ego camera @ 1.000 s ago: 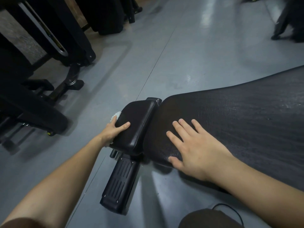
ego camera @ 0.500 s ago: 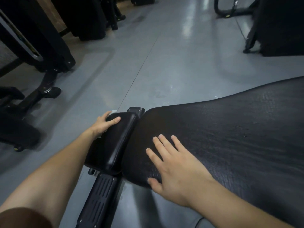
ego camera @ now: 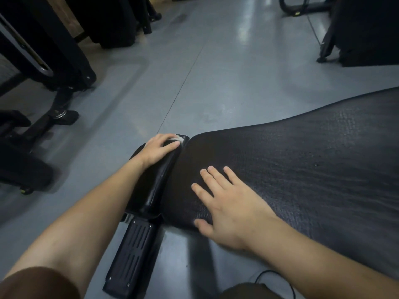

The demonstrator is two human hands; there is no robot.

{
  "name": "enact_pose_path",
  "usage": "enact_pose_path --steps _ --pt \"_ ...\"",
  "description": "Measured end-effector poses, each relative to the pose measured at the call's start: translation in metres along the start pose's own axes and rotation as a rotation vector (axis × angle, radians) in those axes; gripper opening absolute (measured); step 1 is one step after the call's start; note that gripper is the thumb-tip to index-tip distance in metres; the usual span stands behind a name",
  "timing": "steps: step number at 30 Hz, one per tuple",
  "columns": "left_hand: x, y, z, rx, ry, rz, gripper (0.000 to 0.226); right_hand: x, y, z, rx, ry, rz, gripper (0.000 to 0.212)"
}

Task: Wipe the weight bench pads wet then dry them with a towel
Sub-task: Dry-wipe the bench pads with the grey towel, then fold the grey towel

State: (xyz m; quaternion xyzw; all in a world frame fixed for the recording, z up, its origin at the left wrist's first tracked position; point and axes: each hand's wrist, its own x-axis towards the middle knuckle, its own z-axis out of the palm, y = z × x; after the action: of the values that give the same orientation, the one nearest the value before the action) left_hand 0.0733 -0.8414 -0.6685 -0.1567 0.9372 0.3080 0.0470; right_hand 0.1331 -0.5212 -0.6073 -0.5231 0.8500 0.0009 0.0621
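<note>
1. Left hand [ego camera: 160,148] lay on the far end of the small pad [ego camera: 151,182], fingers curled over a pale cloth [ego camera: 179,139] at the gap beside the main pad [ego camera: 302,169].
2. Right hand [ego camera: 226,207] rested flat on the main pad's near end, fingers straight and spread, grasping nothing.
3. Bench foot [ego camera: 131,260] stood on the grey floor [ego camera: 216,72].

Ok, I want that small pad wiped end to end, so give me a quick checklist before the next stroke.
1. Cloth under the left hand: ok, though only a pale scrap shows beyond the fingers.
2. Left hand on the small pad: ok, at its far end.
3. Right hand bracing: ok, flat with fingers spread on the long pad.
4. Near half of the small pad free to wipe: ok, only the forearm lies above it.
5. Cloth wet: cannot tell.
6. Dry towel within reach: cannot tell, none shows.
</note>
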Motion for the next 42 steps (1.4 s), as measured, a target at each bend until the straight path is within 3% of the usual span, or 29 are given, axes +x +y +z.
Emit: enact_pose_path --steps 3,6,13,18,24,28,34,42 --pt "-0.006 0.008 -0.001 -0.080 -0.022 0.010 0.022 0.000 0.000 -0.002 -0.005 -0.021 0.008 0.079" --pt "-0.014 0.017 0.006 -0.074 -0.039 0.079 0.032 0.000 0.000 -0.002 -0.017 -0.048 0.007 0.079" --pt "-0.061 0.000 0.022 0.163 0.096 0.261 0.024 0.001 0.001 -0.003 -0.006 -0.056 0.017 0.079" --pt "-0.110 -0.008 0.021 0.161 0.059 0.180 0.033 0.001 0.001 -0.002 -0.017 -0.062 0.015 0.079" --pt "-0.168 -0.013 0.034 0.228 0.194 0.100 0.041 -0.003 -0.001 -0.006 -0.023 -0.053 0.022 0.077" --pt "-0.189 -0.001 0.023 0.221 0.156 0.001 0.044 -0.013 -0.005 -0.010 0.011 0.037 -0.006 0.063" --pt "-0.230 0.045 -0.021 0.231 0.088 0.120 0.058 -0.051 -0.003 -0.027 0.420 0.069 0.027 0.044" --pt "-0.267 0.208 -0.036 0.201 0.012 0.468 0.056 -0.116 0.026 -0.082 1.070 0.200 0.260 0.045"
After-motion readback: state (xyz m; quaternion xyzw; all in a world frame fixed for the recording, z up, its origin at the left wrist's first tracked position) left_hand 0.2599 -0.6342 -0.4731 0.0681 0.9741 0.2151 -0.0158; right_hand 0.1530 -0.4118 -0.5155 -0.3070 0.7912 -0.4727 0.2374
